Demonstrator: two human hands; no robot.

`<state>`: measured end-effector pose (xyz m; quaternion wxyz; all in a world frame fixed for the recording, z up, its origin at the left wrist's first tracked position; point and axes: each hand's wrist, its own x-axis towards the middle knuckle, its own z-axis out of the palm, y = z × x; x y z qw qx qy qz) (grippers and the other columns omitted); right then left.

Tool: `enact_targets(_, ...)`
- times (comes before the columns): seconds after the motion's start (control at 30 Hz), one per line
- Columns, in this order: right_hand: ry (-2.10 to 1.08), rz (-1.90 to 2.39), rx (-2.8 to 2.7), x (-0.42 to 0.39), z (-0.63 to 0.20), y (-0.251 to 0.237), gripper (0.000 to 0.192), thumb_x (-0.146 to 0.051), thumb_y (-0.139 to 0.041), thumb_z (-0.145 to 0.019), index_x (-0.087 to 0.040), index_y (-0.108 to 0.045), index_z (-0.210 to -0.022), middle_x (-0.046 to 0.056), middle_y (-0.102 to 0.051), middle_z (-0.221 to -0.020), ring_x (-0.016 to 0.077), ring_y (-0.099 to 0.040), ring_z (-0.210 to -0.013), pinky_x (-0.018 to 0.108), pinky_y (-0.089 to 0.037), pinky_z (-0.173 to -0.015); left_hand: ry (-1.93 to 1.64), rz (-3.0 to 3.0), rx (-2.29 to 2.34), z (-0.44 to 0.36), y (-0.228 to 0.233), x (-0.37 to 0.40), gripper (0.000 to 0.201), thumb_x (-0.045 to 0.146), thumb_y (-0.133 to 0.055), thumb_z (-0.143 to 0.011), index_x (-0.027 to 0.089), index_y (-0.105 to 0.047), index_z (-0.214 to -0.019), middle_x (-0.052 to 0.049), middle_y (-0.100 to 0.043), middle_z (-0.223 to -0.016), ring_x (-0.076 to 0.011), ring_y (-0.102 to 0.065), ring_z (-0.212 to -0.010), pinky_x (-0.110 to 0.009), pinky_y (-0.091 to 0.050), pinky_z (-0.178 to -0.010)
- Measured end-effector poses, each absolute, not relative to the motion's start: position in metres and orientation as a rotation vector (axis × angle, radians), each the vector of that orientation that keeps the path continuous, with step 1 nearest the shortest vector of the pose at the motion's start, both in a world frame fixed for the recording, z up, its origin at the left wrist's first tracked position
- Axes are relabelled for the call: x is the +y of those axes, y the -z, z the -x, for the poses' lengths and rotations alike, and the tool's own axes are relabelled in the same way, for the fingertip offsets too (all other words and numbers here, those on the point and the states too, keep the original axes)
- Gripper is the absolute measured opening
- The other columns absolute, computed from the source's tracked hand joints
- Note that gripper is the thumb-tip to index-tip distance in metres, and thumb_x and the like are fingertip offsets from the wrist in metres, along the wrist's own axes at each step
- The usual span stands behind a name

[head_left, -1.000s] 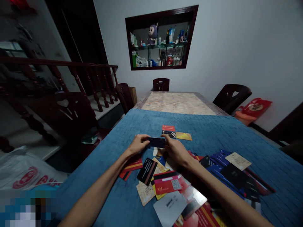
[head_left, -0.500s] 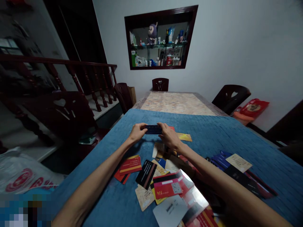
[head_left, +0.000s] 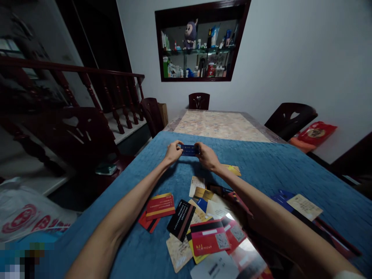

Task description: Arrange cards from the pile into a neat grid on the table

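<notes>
A dark blue card (head_left: 188, 150) is held above the blue cloth, pinched at both short ends. My left hand (head_left: 173, 152) grips its left end and my right hand (head_left: 207, 155) its right end. Nearer to me lies a loose heap of cards: a black card (head_left: 181, 220) with a stripe, a red-and-pink card (head_left: 209, 238) with a square code, and a white card (head_left: 214, 266). Left of these, a red-and-yellow card (head_left: 160, 206) overlaps another red card. A yellow card (head_left: 233, 169) lies beyond my right wrist. My right forearm hides part of the heap.
Blue cloth (head_left: 130, 193) covers the near part of the table, with the patterned tabletop (head_left: 221, 126) bare beyond. At right, a beige card (head_left: 304, 206) lies on blue and dark cards. Chairs (head_left: 290, 120) stand around the table. A white plastic bag (head_left: 29, 217) is at left.
Both hands, still holding the dark blue card, appear slightly farther up and right in view. The camera view has shifted a little. The cards on the cloth look unmoved.
</notes>
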<state>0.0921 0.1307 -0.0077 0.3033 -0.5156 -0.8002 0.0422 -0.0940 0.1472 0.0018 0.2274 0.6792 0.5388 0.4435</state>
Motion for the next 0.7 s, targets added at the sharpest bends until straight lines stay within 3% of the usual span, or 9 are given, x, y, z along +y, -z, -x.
enact_targets(0.43,-0.137,1.519,-2.269,0.132,-0.086,0.013,0.032,-0.015,-0.054,-0.086,-0.019,-0.061,-0.117,0.009,-0.070,-0.103,0.0192,-0.061,-0.089,0.025,-0.039,-0.073,-1.032,-1.913,1.618,0.105,0.010,0.150,0.030,0.007,-0.058,-0.065,0.013,-0.070,-0.092,0.004,-0.056,-0.060,-0.0117,-0.053,-0.060,-0.022,-0.043,-0.064)
enact_targets(0.7,-0.141,1.583,-2.279,0.135,-0.084,0.015,0.036,-0.015,-0.052,-0.085,-0.020,-0.063,-0.119,0.008,-0.071,-0.105,0.0202,-0.063,-0.094,0.025,-0.039,-0.072,-0.918,-1.940,1.706,0.104,0.012,0.151,0.033,0.008,-0.060,-0.068,0.012,-0.072,-0.099,0.001,-0.062,-0.069,-0.0133,-0.057,-0.069,-0.022,-0.044,-0.067)
